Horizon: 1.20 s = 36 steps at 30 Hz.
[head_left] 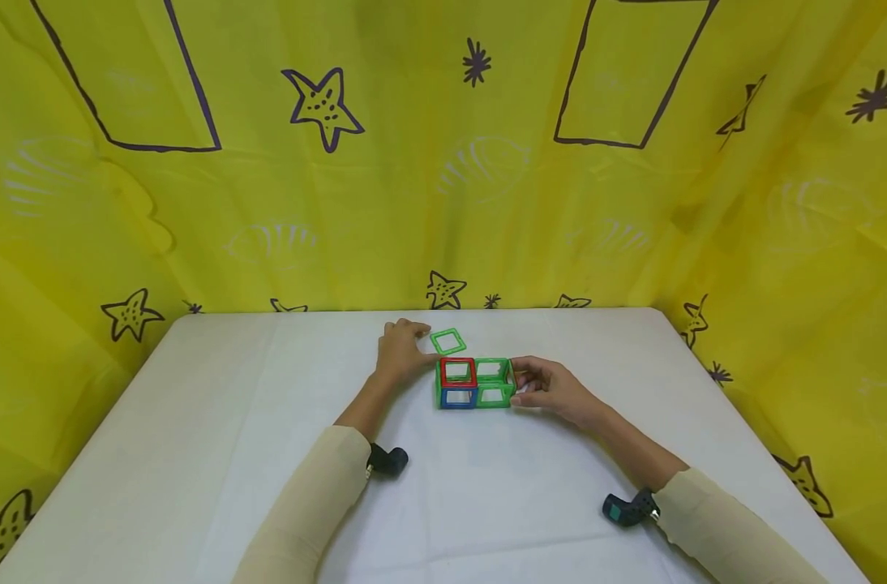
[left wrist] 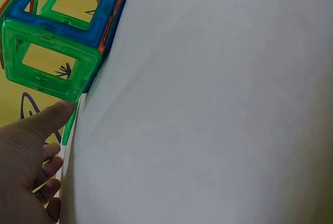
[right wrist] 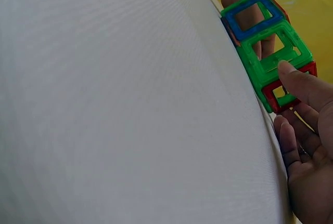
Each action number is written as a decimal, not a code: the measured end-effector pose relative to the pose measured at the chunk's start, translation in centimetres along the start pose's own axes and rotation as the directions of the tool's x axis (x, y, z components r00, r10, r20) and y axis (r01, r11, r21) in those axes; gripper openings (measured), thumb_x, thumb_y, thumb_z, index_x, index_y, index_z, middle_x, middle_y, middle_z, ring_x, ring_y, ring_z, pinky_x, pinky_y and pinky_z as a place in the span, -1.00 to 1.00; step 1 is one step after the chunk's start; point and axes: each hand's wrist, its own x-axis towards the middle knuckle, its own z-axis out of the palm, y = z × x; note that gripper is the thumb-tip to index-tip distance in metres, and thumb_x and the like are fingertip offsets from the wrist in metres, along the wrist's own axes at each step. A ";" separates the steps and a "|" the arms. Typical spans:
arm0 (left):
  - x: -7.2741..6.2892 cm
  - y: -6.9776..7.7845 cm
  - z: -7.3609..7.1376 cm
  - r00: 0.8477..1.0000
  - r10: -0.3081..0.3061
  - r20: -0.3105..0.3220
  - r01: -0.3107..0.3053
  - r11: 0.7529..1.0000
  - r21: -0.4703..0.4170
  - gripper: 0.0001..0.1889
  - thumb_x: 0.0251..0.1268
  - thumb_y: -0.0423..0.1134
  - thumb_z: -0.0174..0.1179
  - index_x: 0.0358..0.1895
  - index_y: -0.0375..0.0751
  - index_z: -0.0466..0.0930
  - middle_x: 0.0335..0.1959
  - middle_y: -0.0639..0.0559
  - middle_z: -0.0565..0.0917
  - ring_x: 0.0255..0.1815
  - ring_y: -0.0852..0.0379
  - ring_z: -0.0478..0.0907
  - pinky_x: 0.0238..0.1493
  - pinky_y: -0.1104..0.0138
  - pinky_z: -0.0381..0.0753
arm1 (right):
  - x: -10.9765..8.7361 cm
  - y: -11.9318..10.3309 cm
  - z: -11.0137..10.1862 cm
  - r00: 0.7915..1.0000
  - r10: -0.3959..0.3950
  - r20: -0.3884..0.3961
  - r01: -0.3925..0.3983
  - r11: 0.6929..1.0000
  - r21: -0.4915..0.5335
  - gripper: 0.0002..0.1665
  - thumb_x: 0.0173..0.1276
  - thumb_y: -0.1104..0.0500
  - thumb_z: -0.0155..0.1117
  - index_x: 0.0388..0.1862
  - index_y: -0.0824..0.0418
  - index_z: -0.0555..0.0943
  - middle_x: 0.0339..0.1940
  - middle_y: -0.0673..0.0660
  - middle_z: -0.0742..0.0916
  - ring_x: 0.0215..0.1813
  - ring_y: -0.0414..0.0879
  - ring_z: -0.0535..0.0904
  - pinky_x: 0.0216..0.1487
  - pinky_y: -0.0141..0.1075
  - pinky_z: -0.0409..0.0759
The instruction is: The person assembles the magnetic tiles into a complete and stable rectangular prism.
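A block of magnetic tiles point(head_left: 476, 384), two cubes long, sits on the table; red, blue and green square frames form it. At its right end my right hand point(head_left: 553, 389) grips it, thumb on the front edge and fingers towards the back. In the right wrist view, a red frame point(right wrist: 269, 95) closes that end. My left hand point(head_left: 402, 353) is at the block's left end, its thumb touching the lower corner in the left wrist view. A loose green square tile point(head_left: 454, 350) lies flat behind the block, close to the left fingertips.
White cloth covers the table point(head_left: 268, 487). A yellow curtain point(head_left: 392, 203) with dark starfish drawings hangs behind and along both sides. Each wrist carries a small black camera point(head_left: 391, 461).
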 end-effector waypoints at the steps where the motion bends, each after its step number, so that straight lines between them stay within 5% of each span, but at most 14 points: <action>1: 0.0 0.1 0.1 1.000 -0.010 0.000 0.010 1.000 0.007 -0.35 0.20 0.03 0.56 0.32 -0.17 0.68 0.20 -0.17 0.59 0.17 -0.11 0.36 0.18 0.03 0.42 | 0.0 0.0 0.0 1.000 -0.001 -0.001 0.001 1.000 -0.002 -0.28 0.32 0.34 0.54 0.41 0.45 0.49 -0.03 0.28 0.65 -0.06 0.05 0.54 -0.13 -0.40 0.57; 12: -0.4 0.6 0.1 1.000 -0.005 -0.024 0.006 1.000 0.015 -0.45 0.20 0.03 0.57 0.20 -0.16 0.76 0.15 -0.14 0.57 0.19 -0.11 0.36 0.17 0.03 0.39 | 0.0 0.0 0.1 1.000 0.008 -0.013 -0.009 1.000 -0.020 -0.28 0.30 0.33 0.55 0.40 0.44 0.50 -0.04 0.25 0.64 -0.05 0.09 0.52 -0.13 -0.39 0.56; 20: -0.7 0.5 -0.4 0.999 0.001 -0.043 -0.005 0.995 -0.095 -0.45 0.22 0.01 0.56 0.18 -0.23 0.75 0.13 -0.14 0.61 0.15 -0.10 0.38 0.16 0.02 0.38 | 0.0 0.0 0.1 1.000 0.001 -0.021 -0.002 0.999 -0.037 -0.26 0.29 0.36 0.55 0.41 0.44 0.49 -0.05 0.24 0.64 -0.06 0.06 0.52 -0.13 -0.38 0.55; 36: -1.5 -0.1 -2.4 0.973 0.187 -0.136 -0.218 0.936 -0.277 -0.53 0.17 -0.16 0.56 0.07 -0.36 0.75 -0.02 -0.22 0.71 0.07 -0.18 0.51 0.08 0.01 0.49 | 0.0 0.0 0.1 1.000 -0.008 -0.018 0.007 1.000 -0.024 -0.29 0.29 0.37 0.54 0.39 0.47 0.50 -0.05 0.26 0.64 -0.07 0.03 0.53 -0.13 -0.39 0.56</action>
